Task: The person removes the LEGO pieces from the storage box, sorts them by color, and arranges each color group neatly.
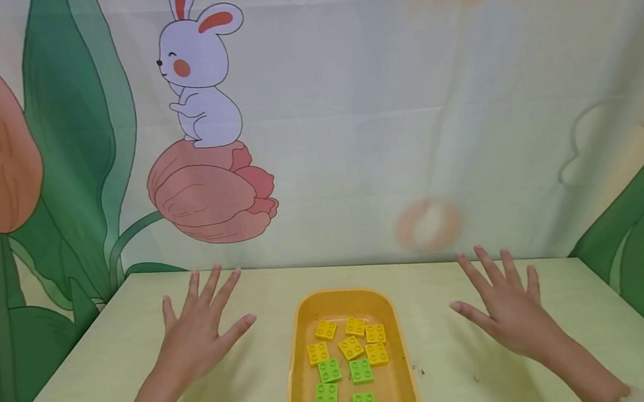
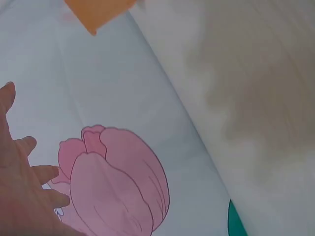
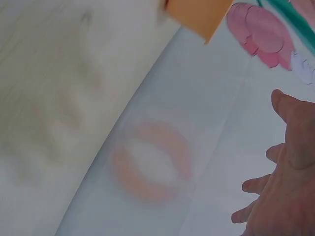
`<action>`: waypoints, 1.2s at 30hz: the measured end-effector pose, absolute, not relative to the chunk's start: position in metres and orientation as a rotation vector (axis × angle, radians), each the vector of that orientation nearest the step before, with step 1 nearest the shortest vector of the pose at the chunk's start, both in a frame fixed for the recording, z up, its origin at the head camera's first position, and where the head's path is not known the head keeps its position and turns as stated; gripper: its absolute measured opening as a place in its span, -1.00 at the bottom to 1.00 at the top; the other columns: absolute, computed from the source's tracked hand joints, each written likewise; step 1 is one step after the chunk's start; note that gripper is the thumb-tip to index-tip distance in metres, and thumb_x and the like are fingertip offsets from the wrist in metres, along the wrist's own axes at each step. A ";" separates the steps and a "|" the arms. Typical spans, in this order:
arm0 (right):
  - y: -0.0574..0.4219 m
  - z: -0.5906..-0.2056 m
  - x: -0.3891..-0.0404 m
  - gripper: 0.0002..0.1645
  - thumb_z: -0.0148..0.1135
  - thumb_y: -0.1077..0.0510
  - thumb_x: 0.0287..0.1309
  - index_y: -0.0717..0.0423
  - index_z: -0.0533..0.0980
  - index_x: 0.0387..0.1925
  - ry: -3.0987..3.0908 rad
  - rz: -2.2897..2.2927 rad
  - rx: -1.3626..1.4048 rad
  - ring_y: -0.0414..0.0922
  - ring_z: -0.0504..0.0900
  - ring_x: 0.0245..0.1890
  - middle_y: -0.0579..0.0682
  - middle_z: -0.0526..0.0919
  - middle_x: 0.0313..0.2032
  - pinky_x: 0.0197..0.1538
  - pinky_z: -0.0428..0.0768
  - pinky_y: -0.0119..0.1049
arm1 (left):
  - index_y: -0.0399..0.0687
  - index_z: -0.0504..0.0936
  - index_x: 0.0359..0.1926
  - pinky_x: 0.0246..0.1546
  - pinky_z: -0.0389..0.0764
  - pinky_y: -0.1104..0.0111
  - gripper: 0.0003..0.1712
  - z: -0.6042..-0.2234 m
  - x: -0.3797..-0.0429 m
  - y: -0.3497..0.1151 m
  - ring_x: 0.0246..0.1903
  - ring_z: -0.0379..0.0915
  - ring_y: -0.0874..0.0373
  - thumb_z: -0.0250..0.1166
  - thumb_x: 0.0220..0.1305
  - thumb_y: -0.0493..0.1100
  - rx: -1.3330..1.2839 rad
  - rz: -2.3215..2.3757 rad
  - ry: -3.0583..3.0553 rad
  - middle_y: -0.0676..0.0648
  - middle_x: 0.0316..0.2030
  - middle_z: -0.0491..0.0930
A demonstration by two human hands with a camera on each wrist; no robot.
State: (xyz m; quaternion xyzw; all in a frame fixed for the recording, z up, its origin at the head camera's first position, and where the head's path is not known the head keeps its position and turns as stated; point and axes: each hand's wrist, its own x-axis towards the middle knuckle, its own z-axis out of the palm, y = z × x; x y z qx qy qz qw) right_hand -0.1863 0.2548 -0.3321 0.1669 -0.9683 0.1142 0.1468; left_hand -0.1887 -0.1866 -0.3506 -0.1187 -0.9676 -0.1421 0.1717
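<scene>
From where I stand, both hands are spread over the table [image 1: 432, 330], palms down and fingers fanned out straight, gripping nothing. The left hand [image 1: 199, 328] is between the table's left edge and the tray, with its fingers towards the far edge and its thumb angled in towards the tray. The right hand [image 1: 512, 315] mirrors it on the other side, between the tray and the table's right edge. Both are well apart from the tray.

The orange-yellow tray [image 1: 395, 386], with its rounded corners, sits between them, its far end short of the table's far edge; its near end is out of view. Inside, six yellow bricks [image 1: 351, 348] lie towards the far end in two loose rows of three, several turned askew. Four green bricks [image 1: 361, 371] lie nearer the person, two by the tray's left side and two to the right of those. All ten show their studs upward.

A few dark specks [image 1: 418, 370] dot the table just beside the tray's right edge. Behind the far edge hangs a cloth printed with a white rabbit [image 1: 209, 112] on a pink tulip [image 1: 209, 190].
</scene>
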 end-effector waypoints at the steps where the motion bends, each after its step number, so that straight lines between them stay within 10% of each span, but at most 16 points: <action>1: 0.250 -0.331 -0.184 -0.09 0.02 -0.24 0.18 -0.13 -0.16 0.42 -2.778 0.365 0.499 0.38 -0.33 0.31 0.22 -0.13 0.38 0.11 -0.42 0.43 | 0.32 -0.05 0.40 0.07 -0.39 -0.37 -0.16 -0.351 -0.188 -0.185 0.37 -0.43 -0.16 -0.04 0.17 0.40 -0.342 -0.474 -2.754 -0.10 0.41 -0.11; 9: 0.207 -0.337 -0.167 -0.16 0.12 -0.09 0.18 -0.14 -0.03 0.40 -2.684 0.691 0.723 0.32 -0.14 0.32 0.18 0.03 0.35 0.22 -0.28 0.31 | 0.25 0.00 0.39 0.10 -0.10 -0.34 -0.15 -0.359 -0.183 -0.164 0.35 -0.25 -0.21 0.17 0.16 0.21 -0.416 -1.031 -2.655 -0.10 0.38 0.01; 18: 0.169 -0.348 -0.152 -0.22 0.07 -0.22 0.15 -0.13 0.10 0.35 -2.767 0.859 0.899 0.16 0.18 0.27 0.08 0.21 0.29 0.06 0.34 0.22 | 0.35 0.07 0.35 0.14 0.13 -0.19 -0.17 -0.364 -0.174 -0.143 0.32 -0.04 -0.14 0.29 0.11 0.03 -0.392 -1.623 -2.573 -0.01 0.35 0.09; 27: 0.146 -0.358 -0.157 -0.30 0.15 -0.11 0.14 0.19 0.30 0.21 -2.929 0.925 1.141 0.01 0.44 0.10 0.07 0.44 0.14 0.08 0.44 -0.03 | 0.25 0.08 0.36 0.06 0.32 -0.10 -0.07 -0.369 -0.172 -0.131 0.27 -0.02 -0.30 0.39 0.01 -0.10 -0.431 -2.099 -2.583 -0.25 0.35 0.02; 36: 0.124 -0.361 -0.158 -0.53 0.28 0.02 0.05 0.06 0.50 0.02 -3.279 1.012 0.977 -0.29 0.50 -0.11 -0.16 0.58 -0.06 -0.01 0.51 -0.16 | 0.02 0.00 0.40 0.00 0.40 -0.08 0.01 -0.372 -0.172 -0.127 0.25 -0.07 -0.39 0.37 -0.01 -0.32 -0.466 -2.232 -2.659 -0.34 0.36 -0.12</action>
